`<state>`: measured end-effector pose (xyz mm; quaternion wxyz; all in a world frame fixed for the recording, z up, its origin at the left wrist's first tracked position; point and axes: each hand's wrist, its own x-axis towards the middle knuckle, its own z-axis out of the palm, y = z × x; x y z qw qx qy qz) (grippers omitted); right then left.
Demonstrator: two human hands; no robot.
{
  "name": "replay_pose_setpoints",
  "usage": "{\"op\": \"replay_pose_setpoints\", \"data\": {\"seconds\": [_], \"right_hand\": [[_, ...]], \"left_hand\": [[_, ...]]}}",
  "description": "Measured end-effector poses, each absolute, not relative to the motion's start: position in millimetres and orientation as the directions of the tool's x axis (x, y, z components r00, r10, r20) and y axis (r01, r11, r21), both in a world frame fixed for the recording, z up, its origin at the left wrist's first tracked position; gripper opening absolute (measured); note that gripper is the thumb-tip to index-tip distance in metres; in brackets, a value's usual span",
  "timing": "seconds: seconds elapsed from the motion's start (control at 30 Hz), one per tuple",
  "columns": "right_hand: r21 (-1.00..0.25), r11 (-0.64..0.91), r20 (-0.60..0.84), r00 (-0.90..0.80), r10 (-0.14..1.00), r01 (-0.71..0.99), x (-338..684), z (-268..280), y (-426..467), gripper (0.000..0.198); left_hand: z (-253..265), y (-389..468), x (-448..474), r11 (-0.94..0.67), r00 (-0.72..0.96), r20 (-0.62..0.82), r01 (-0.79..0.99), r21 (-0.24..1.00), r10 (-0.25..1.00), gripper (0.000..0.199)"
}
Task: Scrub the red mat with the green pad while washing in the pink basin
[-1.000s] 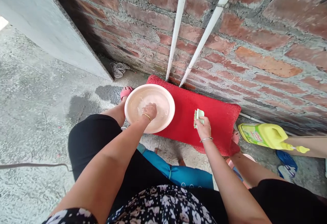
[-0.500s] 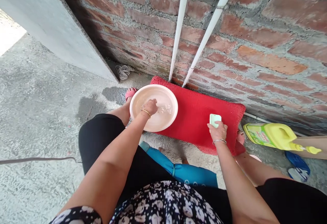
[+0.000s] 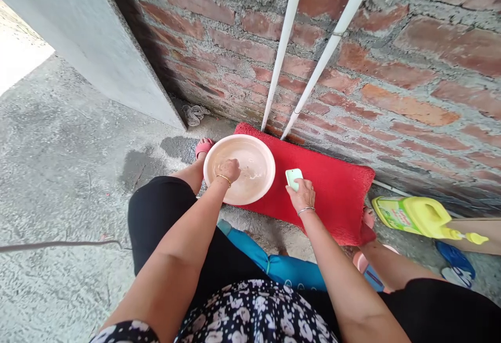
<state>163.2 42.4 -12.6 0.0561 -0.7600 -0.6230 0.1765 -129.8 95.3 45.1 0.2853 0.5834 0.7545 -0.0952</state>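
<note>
A red mat [image 3: 336,197] lies on the concrete floor against the brick wall. My right hand [image 3: 301,195] presses a pale green scrub brush [image 3: 293,177] onto the mat's left part. A pink basin [image 3: 239,169] holding a little water sits on the mat's left end. My left hand [image 3: 227,169] is curled inside the basin at its near side, fingers closed in the water; I cannot tell whether it holds anything.
Two white pipes [image 3: 287,45] run down the brick wall behind the mat. A yellow detergent bottle [image 3: 418,216] lies at the right, near a blue sandal [image 3: 454,262]. A low blue stool [image 3: 274,267] is under me. A cord [image 3: 58,245] crosses the floor at left.
My right hand has moved the brush leftward across the mat, toward the basin. My left hand stays in the basin. The view has shifted slightly.
</note>
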Motion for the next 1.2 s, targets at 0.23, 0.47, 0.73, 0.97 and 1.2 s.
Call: {"op": "replay_pose_setpoints", "data": {"seconds": [0.23,0.47,0.73,0.97,1.2], "right_hand": [[-0.218,-0.155,-0.276,0.091,0.957,0.963,149,-20,67,0.04],[-0.255,-0.163,-0.254,0.096,0.962,0.953,169,-32,63,0.041],[-0.324,-0.296,-0.23,0.228,0.946,0.899,212,-38,33,0.045],[-0.349,-0.363,-0.244,0.29,0.925,0.864,226,-40,18,0.044],[-0.354,-0.361,-0.275,0.272,0.922,0.863,226,-39,22,0.044]], "left_hand": [[23,98,-115,0.326,-0.167,-0.624,0.934,0.148,0.763,0.055],[18,103,-107,0.351,-0.175,-0.603,0.918,0.187,0.779,0.046],[2,112,-95,0.335,-0.155,-0.564,0.914,0.229,0.811,0.036],[-5,115,-92,0.335,-0.158,-0.55,0.912,0.237,0.82,0.024],[-6,115,-89,0.338,-0.162,-0.522,0.903,0.264,0.838,0.023]]}}
